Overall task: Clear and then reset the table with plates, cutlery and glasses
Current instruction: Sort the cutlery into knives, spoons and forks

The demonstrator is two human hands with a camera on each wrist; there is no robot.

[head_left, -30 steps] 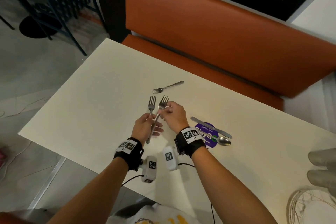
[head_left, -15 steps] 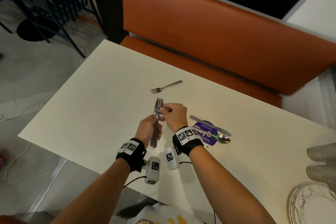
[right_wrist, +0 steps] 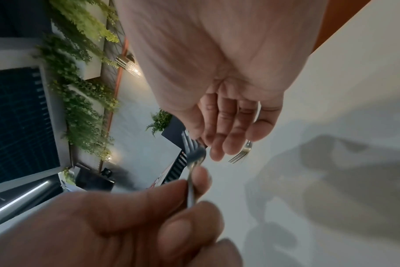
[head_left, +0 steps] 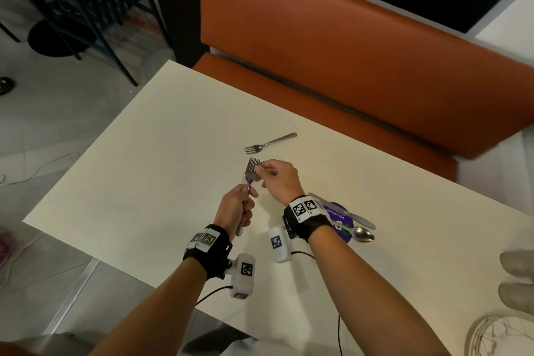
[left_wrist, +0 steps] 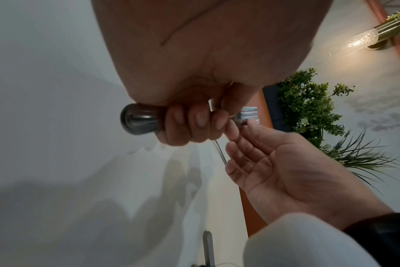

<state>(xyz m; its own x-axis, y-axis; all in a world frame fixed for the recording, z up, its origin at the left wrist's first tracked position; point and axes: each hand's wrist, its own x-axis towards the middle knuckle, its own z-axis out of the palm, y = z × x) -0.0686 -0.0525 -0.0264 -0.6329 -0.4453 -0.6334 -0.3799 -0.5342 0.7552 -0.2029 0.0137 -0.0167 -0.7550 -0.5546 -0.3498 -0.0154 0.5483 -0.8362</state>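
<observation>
Two forks (head_left: 250,173) are stacked together, tines pointing away from me, above the cream table (head_left: 144,167). My left hand (head_left: 235,208) grips both handles in a fist; the handle end (left_wrist: 139,119) pokes out below the fingers. My right hand (head_left: 274,179) pinches the fork heads (left_wrist: 249,113) between thumb and forefinger, its other fingers loose. The right wrist view shows the forks (right_wrist: 192,155) rising from my left hand (right_wrist: 126,225). A third fork (head_left: 270,142) lies alone on the table just beyond both hands.
A knife (head_left: 346,212) and a spoon (head_left: 362,234) lie on a round purple sticker (head_left: 339,220) right of my right wrist. An orange bench (head_left: 346,66) runs along the far side. A wire basket (head_left: 497,335) sits at the near right corner.
The two forks, held apart a second ago, now sit one on the other in my left hand. My right hand has slid up to their heads.
</observation>
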